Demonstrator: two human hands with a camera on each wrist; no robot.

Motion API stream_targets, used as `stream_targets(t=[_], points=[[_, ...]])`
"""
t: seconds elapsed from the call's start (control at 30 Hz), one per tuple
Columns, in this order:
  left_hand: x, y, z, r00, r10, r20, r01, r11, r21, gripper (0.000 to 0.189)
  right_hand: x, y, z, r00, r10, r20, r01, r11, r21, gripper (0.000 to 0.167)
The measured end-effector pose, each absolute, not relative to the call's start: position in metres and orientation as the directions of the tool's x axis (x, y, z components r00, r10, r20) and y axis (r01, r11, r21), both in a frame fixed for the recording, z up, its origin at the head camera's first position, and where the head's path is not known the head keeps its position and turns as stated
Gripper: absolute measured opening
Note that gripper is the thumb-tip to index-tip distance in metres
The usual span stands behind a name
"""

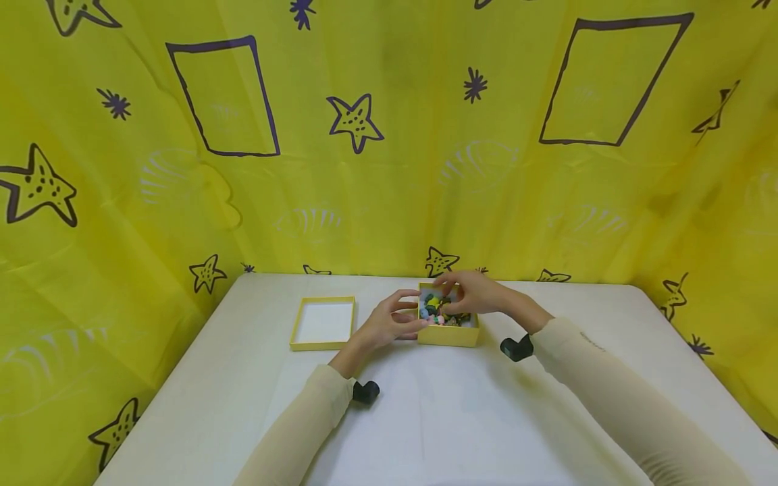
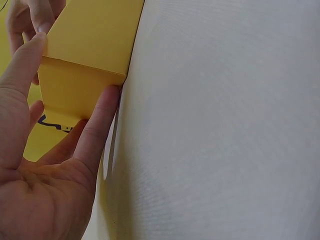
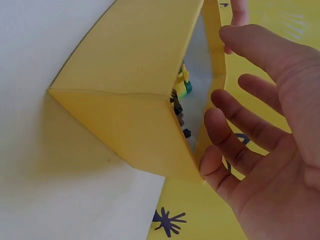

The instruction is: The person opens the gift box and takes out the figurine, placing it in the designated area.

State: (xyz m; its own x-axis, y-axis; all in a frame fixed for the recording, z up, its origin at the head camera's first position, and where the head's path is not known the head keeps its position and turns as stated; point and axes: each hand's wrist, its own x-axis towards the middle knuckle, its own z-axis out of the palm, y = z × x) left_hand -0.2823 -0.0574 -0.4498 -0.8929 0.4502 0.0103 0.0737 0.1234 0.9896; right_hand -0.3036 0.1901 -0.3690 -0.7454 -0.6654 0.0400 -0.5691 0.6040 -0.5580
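Observation:
A yellow open-topped box [image 1: 448,336] stands toward the back of the white table. Inside it lie several small colourful toy-like pieces [image 1: 433,309], in green, yellow, pink, blue and dark shades. My left hand [image 1: 384,324] is at the box's left side, fingers spread along that wall; in the left wrist view one fingertip touches its lower corner and the thumb tip is at the upper edge. Over the opening, my right hand [image 1: 477,291] has loosely bent fingers with nothing visible between them. The right wrist view shows its fingertips close to the rim.
A shallow yellow-edged lid [image 1: 323,322], its white inside facing up, lies left of the box. Behind the white tabletop [image 1: 389,418] hangs a yellow curtain [image 1: 401,189] with drawn starfish and frames. A dark wrist camera [image 1: 367,393] sits below the left wrist, another [image 1: 517,348] by the right.

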Motion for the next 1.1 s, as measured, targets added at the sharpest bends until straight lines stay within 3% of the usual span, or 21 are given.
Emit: stream_targets(t=[1.1], points=[[-0.283, -0.058, -0.450, -0.882, 0.470, 0.006, 0.049, 0.080, 0.996, 0.062, -0.312, 0.161, -0.401, -0.773, -0.634, 0.005, -0.552, 0.669, -0.498, 0.045]])
